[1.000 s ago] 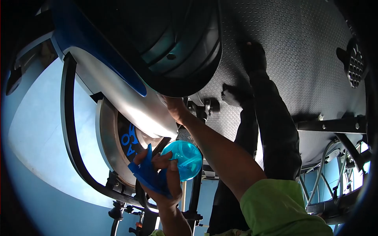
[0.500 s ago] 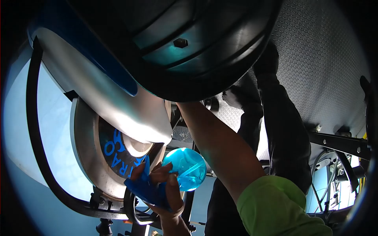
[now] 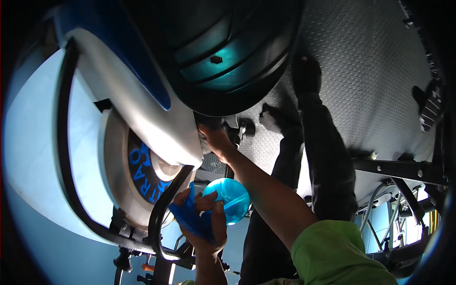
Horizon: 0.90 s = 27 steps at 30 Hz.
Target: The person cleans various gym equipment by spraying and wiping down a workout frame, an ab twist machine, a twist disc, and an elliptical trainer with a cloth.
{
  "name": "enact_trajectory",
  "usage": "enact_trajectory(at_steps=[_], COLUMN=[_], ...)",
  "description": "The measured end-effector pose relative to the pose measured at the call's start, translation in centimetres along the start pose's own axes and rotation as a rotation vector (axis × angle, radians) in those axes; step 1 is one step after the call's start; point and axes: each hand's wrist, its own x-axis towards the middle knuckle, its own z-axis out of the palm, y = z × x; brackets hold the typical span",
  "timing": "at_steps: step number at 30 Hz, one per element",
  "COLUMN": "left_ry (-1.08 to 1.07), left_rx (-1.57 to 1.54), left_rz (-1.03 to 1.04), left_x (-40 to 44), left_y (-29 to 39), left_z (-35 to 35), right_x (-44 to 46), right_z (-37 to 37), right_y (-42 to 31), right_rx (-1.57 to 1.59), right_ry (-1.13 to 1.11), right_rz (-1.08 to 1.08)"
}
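Note:
My left hand (image 3: 209,228) is closed round a blue cloth (image 3: 192,218) and a clear bottle of blue liquid (image 3: 232,202). A thin straight tube shows inside the bottle; its top is hidden by my fingers. My right hand (image 3: 217,141) reaches beneath the black seat (image 3: 237,61), beside the silver-grey body (image 3: 142,128) of an exercise bike. Its fingers curl round a greyish part or piece of material that I cannot make out. Left of my left hand is the bike's round flywheel cover (image 3: 121,175) with blue lettering.
A curved black tube (image 3: 64,142) runs along the left side. My legs, in dark trousers (image 3: 327,161), stand on a studded grey floor (image 3: 365,80). Black metal frame bars (image 3: 399,170) stand at the right. A striped shoe or sock (image 3: 430,111) shows at the far right.
My right hand has come into sight from behind the seat, drawn back slightly. My left hand keeps the cloth and bottle. The view has shifted a little, so the bike sits further right.

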Motion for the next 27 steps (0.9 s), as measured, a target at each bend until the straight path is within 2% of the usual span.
enact_trajectory(at_steps=[2,4,5,7,8,11,12,14,15,17,18,20,22,23,25,27], left_ry=[-0.01,-0.102,-0.12,-0.175,-0.24,-0.281,-0.316,-0.366,-0.342,-0.347,-0.353,-0.688,-0.67,-0.67,-0.729,-0.724], left_rx=[-0.106,-0.081,-0.121,-0.107,-0.077,-0.058,-0.051,-0.071,-0.118,-0.267,-0.341,-0.755,-0.717,-0.702,-0.693,-0.715], left_rz=[0.062,0.042,-0.062,-0.096,-0.155,-0.086,-0.084,-0.222,-0.024,0.031,0.058,-0.229,-0.163,-0.099,-0.009,-0.002], left_x=[-0.5,-1.1,-1.6,-2.3,-2.6,-3.1,-3.4,-3.3,-3.0,-2.6,-2.4,-1.7,-1.8,-1.8,-1.4,-1.4], left_y=[1.2,2.5,3.2,4.1,4.6,5.7,6.0,6.0,5.6,5.5,5.6,5.5,6.6,6.8,6.1,6.3], left_z=[-0.3,-1.0,-1.2,-2.0,-2.3,-3.1,-3.5,-4.1,-4.0,-4.2,-4.3,-4.0,-2.6,-1.7,0.3,1.3], right_x=[-3.7,-7.6,-9.1,-12.6,-14.2,-19.1,-19.5,-20.3,-20.2,-20.6,-21.3,-22.5,-23.9,-24.2,-23.7,-24.1], right_z=[-1.6,-4.1,-5.7,-8.3,-9.3,-11.9,-12.4,-13.6,-14.4,-14.5,-14.1,-13.2,-12.6,-13.0,-14.9,-15.8], right_y=[-0.6,-2.8,-3.4,-6.3,-8.1,-13.9,-14.4,-15.2,-16.1,-17.6,-18.2,-19.1,-19.0,-18.2,-15.9,-15.7], right_rx=[0.151,-0.219,-0.152,-0.1,-0.137,-0.312,-0.316,-0.321,-0.215,-0.132,-0.108,-0.111,-0.485,-0.512,-0.179,-0.186], right_ry=[-0.405,-0.278,-0.292,-0.273,-0.265,-0.224,-0.249,-0.296,-0.467,-0.644,-0.62,-0.598,0.115,0.111,0.017,0.003], right_rz=[0.289,0.234,0.308,0.307,0.252,0.086,0.041,-0.048,-0.018,0.012,-0.01,-0.029,-0.261,-0.265,-0.273,-0.215])
